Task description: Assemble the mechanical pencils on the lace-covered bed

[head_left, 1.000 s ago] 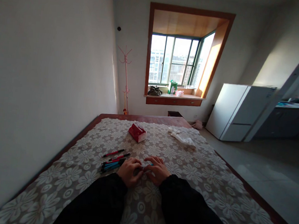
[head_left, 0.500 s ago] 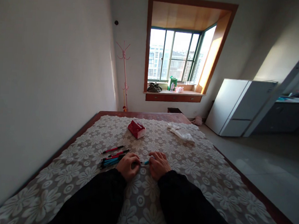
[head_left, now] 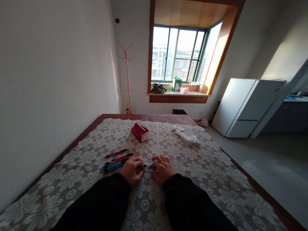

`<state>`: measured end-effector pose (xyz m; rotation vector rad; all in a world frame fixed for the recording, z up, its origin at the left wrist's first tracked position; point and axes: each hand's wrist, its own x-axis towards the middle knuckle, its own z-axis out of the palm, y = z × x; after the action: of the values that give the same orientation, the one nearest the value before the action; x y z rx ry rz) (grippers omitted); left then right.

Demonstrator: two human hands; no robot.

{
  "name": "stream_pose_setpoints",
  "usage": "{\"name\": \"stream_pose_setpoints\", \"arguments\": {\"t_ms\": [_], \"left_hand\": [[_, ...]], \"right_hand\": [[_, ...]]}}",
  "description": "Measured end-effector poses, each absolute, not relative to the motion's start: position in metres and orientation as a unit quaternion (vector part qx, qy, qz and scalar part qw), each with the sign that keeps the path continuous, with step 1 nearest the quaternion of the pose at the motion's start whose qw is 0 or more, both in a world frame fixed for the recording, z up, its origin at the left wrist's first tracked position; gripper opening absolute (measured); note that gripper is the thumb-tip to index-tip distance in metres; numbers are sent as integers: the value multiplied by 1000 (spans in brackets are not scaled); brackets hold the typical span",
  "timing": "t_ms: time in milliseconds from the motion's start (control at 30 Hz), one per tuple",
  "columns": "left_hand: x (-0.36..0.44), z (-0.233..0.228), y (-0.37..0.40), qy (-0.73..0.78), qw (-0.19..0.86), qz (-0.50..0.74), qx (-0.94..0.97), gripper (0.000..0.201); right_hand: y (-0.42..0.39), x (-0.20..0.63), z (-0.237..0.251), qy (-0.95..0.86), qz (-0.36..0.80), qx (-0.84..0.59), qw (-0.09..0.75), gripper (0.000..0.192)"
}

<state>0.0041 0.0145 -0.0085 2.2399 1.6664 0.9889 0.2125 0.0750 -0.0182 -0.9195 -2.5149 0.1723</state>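
My left hand (head_left: 132,170), low over the flowered tablecloth (head_left: 145,204), is closed in a pinch on a small dark-tipped pen part (head_left: 144,165). Opposite it, my right hand (head_left: 163,169) has its fingers curled round a blue pen part (head_left: 150,166), mostly hidden. A thin whitish rod (head_left: 148,170) spans the small gap between the hands; which hand grips it I cannot tell. Just left of my left hand lie several blue and black pens (head_left: 112,167) in a bunch. Red pens (head_left: 116,153) with black ends rest beyond them.
Farther along the table stand a red tissue packet (head_left: 140,132) and a crumpled white plastic bag (head_left: 188,137). A bare wall (head_left: 53,67) borders the table's left side. Past the far edge are a pink coat stand (head_left: 127,73) and a window sill (head_left: 180,93); a white fridge (head_left: 241,108) stands right.
The blue part at my right fingers shows slightly less, and the dark tip by my left fingers shows a little more. My hands stay almost in place; the view tilts slightly.
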Motion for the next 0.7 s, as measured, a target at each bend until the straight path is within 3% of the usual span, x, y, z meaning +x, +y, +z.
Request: {"name": "stream_pose_setpoints", "arguments": {"t_ms": [467,700], "left_hand": [[1,-10,18,512,80,303,800,10],[1,-16,20,542,54,334,769,33]], "right_hand": [[78,211,-24,-917,108,-291,249,14],[78,211,-23,-887,97,-373,255,16]]}}
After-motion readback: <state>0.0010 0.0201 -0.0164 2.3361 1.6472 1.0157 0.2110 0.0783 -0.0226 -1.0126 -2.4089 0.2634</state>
